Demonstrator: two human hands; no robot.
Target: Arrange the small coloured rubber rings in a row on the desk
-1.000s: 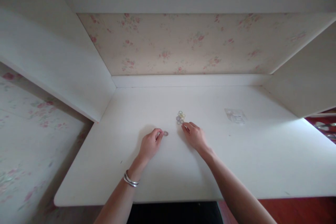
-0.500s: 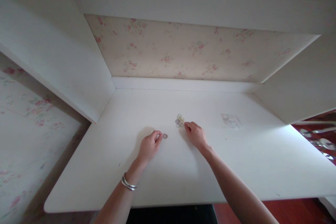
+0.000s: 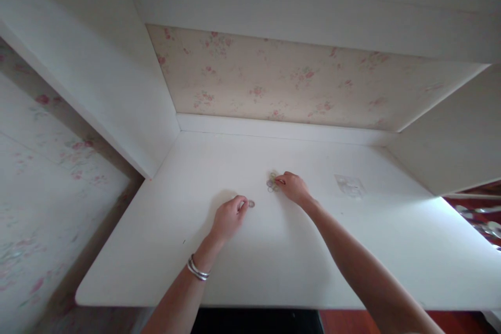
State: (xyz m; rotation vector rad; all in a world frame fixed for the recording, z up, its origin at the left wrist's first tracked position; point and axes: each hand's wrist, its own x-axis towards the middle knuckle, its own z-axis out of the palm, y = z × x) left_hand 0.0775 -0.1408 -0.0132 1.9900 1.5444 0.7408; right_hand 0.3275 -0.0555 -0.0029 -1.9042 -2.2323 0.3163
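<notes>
My left hand (image 3: pixel 230 217) is closed in a pinch above the desk, with a small brownish ring-shaped band (image 3: pixel 251 203) at its fingertips. A silver bangle circles that wrist. Several thin, pale bands (image 3: pixel 270 186), some yellowish and some greyish, lie in a loose pile farther back. My right hand (image 3: pixel 293 186) reaches the pile's right side, thumb and forefinger pinched together over it. Its fingertips hide part of the pile, and what they grip, if anything, is too small to make out.
A clear plastic bag (image 3: pixel 349 186) lies to the right on the white desk (image 3: pixel 250 266). Side panels and an overhead shelf (image 3: pixel 293 15) enclose the desk's back. A dark seat (image 3: pixel 258 322) shows below the front edge.
My right hand has moved a little farther over the pile of bands. The left hand keeps its pinch by the single band. The whole view has shifted slightly.
</notes>
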